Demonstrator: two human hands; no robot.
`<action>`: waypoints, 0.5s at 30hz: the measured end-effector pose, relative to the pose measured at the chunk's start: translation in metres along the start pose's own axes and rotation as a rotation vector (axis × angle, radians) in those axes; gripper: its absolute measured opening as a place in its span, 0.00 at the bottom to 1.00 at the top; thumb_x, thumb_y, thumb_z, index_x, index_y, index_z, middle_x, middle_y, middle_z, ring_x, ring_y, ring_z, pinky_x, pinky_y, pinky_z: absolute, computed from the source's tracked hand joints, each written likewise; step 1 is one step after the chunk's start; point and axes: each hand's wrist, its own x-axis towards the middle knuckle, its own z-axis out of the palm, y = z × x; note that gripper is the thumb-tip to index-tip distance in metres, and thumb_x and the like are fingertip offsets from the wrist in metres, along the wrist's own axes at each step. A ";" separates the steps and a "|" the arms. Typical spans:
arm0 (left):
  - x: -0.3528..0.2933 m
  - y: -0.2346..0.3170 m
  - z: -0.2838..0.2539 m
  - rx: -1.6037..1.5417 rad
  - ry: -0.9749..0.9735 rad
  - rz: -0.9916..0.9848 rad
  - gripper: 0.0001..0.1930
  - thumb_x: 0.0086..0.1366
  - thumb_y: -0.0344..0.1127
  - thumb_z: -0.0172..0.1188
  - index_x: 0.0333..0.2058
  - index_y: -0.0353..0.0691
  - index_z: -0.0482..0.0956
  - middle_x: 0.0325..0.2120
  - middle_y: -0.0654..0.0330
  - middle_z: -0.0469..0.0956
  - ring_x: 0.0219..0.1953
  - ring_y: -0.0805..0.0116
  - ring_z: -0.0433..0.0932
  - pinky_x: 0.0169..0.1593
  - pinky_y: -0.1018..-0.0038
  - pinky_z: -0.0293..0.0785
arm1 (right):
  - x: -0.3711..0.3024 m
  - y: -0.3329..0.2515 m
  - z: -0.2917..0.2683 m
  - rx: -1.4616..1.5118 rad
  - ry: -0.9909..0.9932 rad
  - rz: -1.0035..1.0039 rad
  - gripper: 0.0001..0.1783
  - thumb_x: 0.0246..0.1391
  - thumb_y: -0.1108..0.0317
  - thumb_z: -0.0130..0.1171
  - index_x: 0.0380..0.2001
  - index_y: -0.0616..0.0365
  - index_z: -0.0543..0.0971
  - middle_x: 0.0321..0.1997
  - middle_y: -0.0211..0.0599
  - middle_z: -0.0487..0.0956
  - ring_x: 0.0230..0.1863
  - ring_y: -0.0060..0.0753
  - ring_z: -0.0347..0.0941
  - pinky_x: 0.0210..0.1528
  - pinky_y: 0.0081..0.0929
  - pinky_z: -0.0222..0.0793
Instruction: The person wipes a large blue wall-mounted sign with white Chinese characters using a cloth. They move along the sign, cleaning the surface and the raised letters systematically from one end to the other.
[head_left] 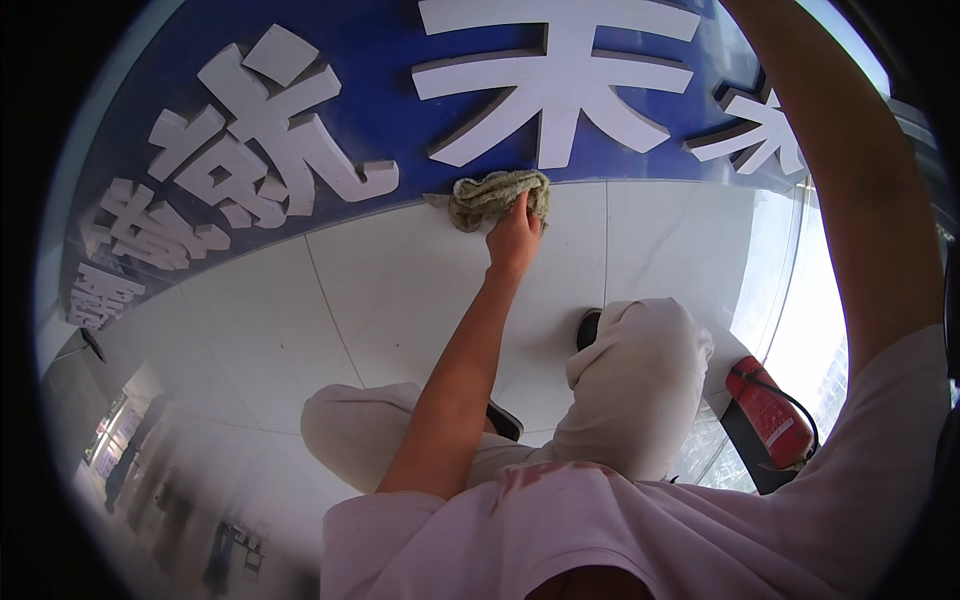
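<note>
My left hand (513, 242) reaches forward, its fingers closed on a crumpled grey-green cloth (475, 204). The cloth lies where the pale tiled floor (400, 285) meets the blue wall panel (385, 110). Just above it stands a large raised white character (560, 85) fixed to the panel. My right arm (850, 170) stretches up along the right side, and its hand is beyond the top of the picture.
More raised white characters (285, 120) run along the panel to the left, and another (765, 130) is at the right. A red fire extinguisher (768, 412) stands at the right beside bright glass (790, 280). My bent knees (640, 385) are close below.
</note>
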 end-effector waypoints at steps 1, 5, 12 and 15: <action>-0.002 -0.002 -0.002 0.001 0.004 -0.017 0.25 0.63 0.39 0.58 0.59 0.46 0.67 0.37 0.51 0.82 0.37 0.49 0.81 0.38 0.56 0.77 | 0.001 0.001 0.000 0.000 0.003 0.006 0.23 0.63 0.48 0.42 0.29 0.49 0.82 0.31 0.48 0.82 0.33 0.58 0.78 0.37 0.52 0.73; 0.021 0.010 -0.013 -0.192 0.056 -0.090 0.21 0.63 0.40 0.59 0.54 0.42 0.72 0.37 0.48 0.82 0.39 0.46 0.80 0.39 0.58 0.76 | 0.001 0.009 0.003 -0.001 0.056 -0.038 0.24 0.63 0.48 0.42 0.29 0.49 0.82 0.29 0.47 0.82 0.31 0.58 0.78 0.36 0.52 0.73; 0.029 -0.003 0.011 -0.349 -0.042 -0.125 0.14 0.62 0.37 0.58 0.42 0.35 0.74 0.32 0.43 0.80 0.36 0.42 0.79 0.38 0.59 0.74 | 0.007 -0.004 0.000 0.022 0.070 -0.067 0.23 0.62 0.50 0.44 0.26 0.51 0.81 0.26 0.49 0.81 0.28 0.58 0.78 0.33 0.52 0.74; 0.031 0.018 0.012 -0.665 -0.287 -0.207 0.16 0.62 0.38 0.61 0.47 0.37 0.75 0.28 0.53 0.80 0.26 0.61 0.79 0.30 0.68 0.73 | 0.002 0.000 0.001 0.042 0.069 -0.059 0.22 0.62 0.51 0.45 0.24 0.51 0.81 0.25 0.50 0.80 0.28 0.58 0.78 0.33 0.51 0.74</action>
